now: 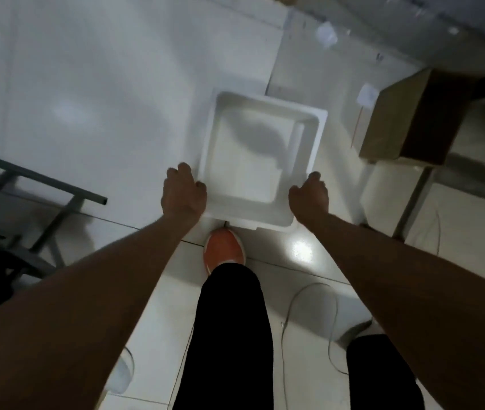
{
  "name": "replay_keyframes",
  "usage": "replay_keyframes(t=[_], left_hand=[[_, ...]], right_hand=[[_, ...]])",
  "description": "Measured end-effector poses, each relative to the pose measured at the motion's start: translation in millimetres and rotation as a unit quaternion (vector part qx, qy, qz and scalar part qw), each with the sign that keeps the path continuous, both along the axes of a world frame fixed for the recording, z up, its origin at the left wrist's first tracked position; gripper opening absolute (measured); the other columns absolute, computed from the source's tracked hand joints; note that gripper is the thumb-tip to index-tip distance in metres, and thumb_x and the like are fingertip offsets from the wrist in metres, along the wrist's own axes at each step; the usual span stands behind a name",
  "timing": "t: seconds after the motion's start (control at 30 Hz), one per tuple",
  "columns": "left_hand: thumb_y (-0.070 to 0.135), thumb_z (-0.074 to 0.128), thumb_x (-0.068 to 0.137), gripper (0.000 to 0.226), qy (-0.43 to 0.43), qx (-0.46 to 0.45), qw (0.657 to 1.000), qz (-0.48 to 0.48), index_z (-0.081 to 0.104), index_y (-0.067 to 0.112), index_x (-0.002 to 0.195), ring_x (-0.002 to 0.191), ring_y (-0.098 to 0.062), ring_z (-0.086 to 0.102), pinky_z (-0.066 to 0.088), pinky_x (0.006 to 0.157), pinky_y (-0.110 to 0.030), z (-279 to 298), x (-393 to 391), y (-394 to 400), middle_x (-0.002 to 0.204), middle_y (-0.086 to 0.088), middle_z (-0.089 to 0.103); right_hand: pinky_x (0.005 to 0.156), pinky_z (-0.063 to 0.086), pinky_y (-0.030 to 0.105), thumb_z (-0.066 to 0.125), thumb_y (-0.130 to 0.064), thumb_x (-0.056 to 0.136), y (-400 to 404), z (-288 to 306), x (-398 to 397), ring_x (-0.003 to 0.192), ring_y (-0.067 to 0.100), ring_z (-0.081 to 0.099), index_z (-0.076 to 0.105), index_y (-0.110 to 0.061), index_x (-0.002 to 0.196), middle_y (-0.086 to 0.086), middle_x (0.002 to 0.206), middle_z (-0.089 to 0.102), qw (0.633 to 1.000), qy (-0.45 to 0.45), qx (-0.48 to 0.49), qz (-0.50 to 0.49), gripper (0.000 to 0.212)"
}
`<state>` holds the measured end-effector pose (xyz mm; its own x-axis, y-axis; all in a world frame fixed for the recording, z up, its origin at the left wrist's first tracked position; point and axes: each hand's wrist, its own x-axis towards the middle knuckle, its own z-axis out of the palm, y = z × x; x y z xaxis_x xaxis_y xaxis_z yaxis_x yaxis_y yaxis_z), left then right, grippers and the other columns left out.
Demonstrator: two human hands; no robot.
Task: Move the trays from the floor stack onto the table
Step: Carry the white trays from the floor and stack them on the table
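A white square foam tray [260, 113] is held in front of me, hollow side up. My left hand [183, 192] grips its near left corner. Around the near right corner my right hand [309, 192] is closed. The tray's far part lies over the near right corner of a large white table top [87, 84]; I cannot tell whether it rests on it. No floor stack of trays is in view.
A brown cardboard box [412, 116] stands on the tiled floor at the right. A grey metal frame [43, 184] is at the left. Thin cables [309, 291] loop across the floor near my legs and orange shoe [223, 247].
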<state>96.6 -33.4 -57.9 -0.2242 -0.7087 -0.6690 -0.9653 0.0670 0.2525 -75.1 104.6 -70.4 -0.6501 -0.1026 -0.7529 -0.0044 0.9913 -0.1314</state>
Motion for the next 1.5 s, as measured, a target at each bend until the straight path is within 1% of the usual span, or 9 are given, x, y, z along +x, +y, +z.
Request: replay_keyframes(t=[0.13, 0.3, 0.47, 0.67, 0.83, 1.0, 1.2, 1.33, 1.5], left_hand=[[0.014, 0.052, 0.089, 0.031, 0.020, 0.014, 1.000, -0.013, 0.052, -0.002, 0.116, 0.109, -0.039, 0.055, 0.046, 0.092, -0.044, -62.2, 5.6, 3.9, 0.118, -0.024, 0.056], [0.016, 0.055, 0.091, 0.033, 0.004, -0.097, 0.993, -0.070, 0.048, -0.001, 0.119, 0.102, -0.039, 0.057, 0.049, 0.083, -0.045, -81.8, 12.2, 22.6, 0.115, -0.023, 0.054], [0.017, 0.061, 0.088, 0.036, -0.015, -0.080, 0.996, -0.043, 0.050, -0.003, 0.116, 0.103, -0.043, 0.057, 0.048, 0.082, -0.050, -73.2, 18.6, 29.6, 0.115, -0.023, 0.055], [0.022, 0.064, 0.083, 0.026, 0.042, -0.062, 0.997, -0.025, 0.054, -0.001, 0.089, 0.079, -0.037, 0.059, 0.040, 0.064, -0.035, -61.5, 27.3, 15.0, 0.084, -0.019, 0.061], [0.012, 0.061, 0.083, 0.017, 0.087, -0.038, 0.995, -0.006, 0.049, 0.000, 0.086, 0.058, -0.027, 0.050, 0.036, 0.055, -0.026, -49.9, 27.8, 13.1, 0.060, -0.002, 0.047], [0.015, 0.055, 0.087, 0.020, 0.098, 0.027, 0.993, 0.055, 0.042, 0.002, 0.095, 0.059, -0.025, 0.046, 0.042, 0.061, -0.032, -36.5, 20.3, 14.3, 0.067, -0.005, 0.049], [0.018, 0.047, 0.093, 0.017, 0.120, 0.040, 0.988, 0.087, 0.039, 0.009, 0.104, 0.063, -0.024, 0.050, 0.043, 0.061, -0.033, 13.0, 13.2, 10.1, 0.073, -0.007, 0.054], [0.021, 0.043, 0.097, 0.018, 0.155, -0.002, 0.985, 0.071, 0.035, 0.010, 0.110, 0.070, -0.025, 0.057, 0.049, 0.060, -0.035, 81.4, 9.7, -3.5, 0.085, -0.012, 0.060], [0.022, 0.043, 0.097, 0.018, 0.175, -0.086, 0.976, 0.100, 0.038, 0.011, 0.110, 0.060, -0.018, 0.055, 0.044, 0.048, -0.031, 190.6, 1.8, -24.4, 0.076, -0.009, 0.058]], right_hand=[[0.102, 0.041, 0.042, 0.051, -0.016, 0.094, 4.4, -53.5, 4.3, 0.126, 0.035, 0.046, 0.036, 0.000, 0.133, 0.018, 0.137, 0.045, 0.998, 0.058, 0.007, -0.031, 0.045], [0.080, 0.047, 0.039, 0.051, -0.018, 0.095, 24.6, -72.8, 10.1, 0.111, 0.033, 0.058, 0.044, -0.003, 0.121, 0.014, 0.123, 0.055, 0.987, 0.157, 0.016, 0.004, 0.031], [0.079, 0.047, 0.038, 0.052, -0.023, 0.094, 35.4, -64.8, 13.1, 0.104, 0.034, 0.062, 0.046, -0.004, 0.115, 0.015, 0.116, 0.061, 0.991, 0.128, 0.025, 0.009, 0.030], [0.060, 0.038, 0.030, 0.061, -0.020, 0.083, 41.2, -59.5, 9.6, 0.071, 0.024, 0.053, 0.047, -0.014, 0.085, -0.006, 0.064, 0.046, 0.992, 0.070, -0.032, -0.099, 0.015], [0.062, 0.041, 0.030, 0.061, -0.018, 0.083, 36.5, -50.9, 8.2, 0.067, 0.023, 0.054, 0.050, -0.013, 0.087, -0.007, 0.063, 0.048, 0.989, 0.067, -0.052, -0.123, 0.013], [0.066, 0.056, 0.040, 0.054, -0.017, 0.087, 26.7, -37.3, 3.5, 0.066, 0.025, 0.057, 0.043, -0.006, 0.106, -0.002, 0.070, 0.050, 0.981, 0.044, -0.082, -0.171, 0.024], [0.056, 0.045, 0.028, 0.054, -0.013, 0.085, 13.7, 10.6, -7.0, 0.064, 0.020, 0.052, 0.041, -0.009, 0.101, 0.001, 0.079, 0.051, 0.972, 0.036, -0.115, -0.204, 0.022], [0.050, 0.038, 0.024, 0.057, -0.013, 0.083, -7.5, 72.4, -20.2, 0.063, 0.016, 0.051, 0.046, -0.007, 0.101, 0.000, 0.077, 0.052, 0.969, 0.018, -0.154, -0.194, 0.022], [0.051, 0.038, 0.024, 0.058, -0.012, 0.082, -42.4, 180.0, -40.7, 0.069, 0.021, 0.054, 0.053, -0.008, 0.096, 0.007, 0.086, 0.058, 0.973, -0.027, -0.187, -0.134, 0.016]])
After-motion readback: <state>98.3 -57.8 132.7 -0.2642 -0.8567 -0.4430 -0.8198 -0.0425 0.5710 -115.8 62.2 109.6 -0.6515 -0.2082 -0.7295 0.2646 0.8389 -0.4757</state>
